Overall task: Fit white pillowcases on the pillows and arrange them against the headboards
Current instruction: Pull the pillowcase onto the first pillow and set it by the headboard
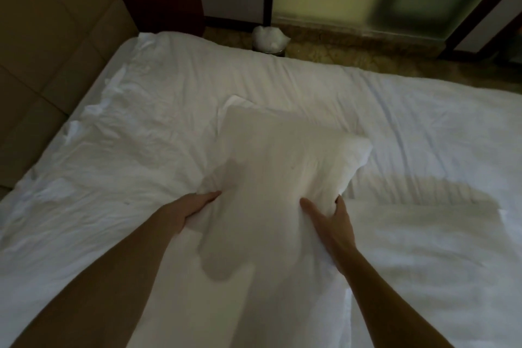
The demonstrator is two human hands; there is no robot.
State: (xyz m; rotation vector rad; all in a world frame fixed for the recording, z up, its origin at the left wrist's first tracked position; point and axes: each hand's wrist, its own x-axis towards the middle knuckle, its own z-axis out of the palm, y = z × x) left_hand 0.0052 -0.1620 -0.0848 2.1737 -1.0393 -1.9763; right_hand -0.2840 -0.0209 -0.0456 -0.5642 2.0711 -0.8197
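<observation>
Item: 1 pillow, white, lying on the white bed sheet, far end toward the padded headboard at left.
Held by: left hand, fingers together and curled into the pillow's left side; right hand, thumb on top and fingers tucked under the right edge, pinching the fabric.
Step, as judged: working the pillowcase along the pillow; whether the case is fully on cannot be told.
Handling advice: grip both sides evenly, shake the filling toward the far corners, then smooth the slack before setting it at the headboard.
Also present: 1 small bin with white contents, on the floor beyond the bed.
Brands, labels, writing: none readable; picture dim and blurred.
</observation>
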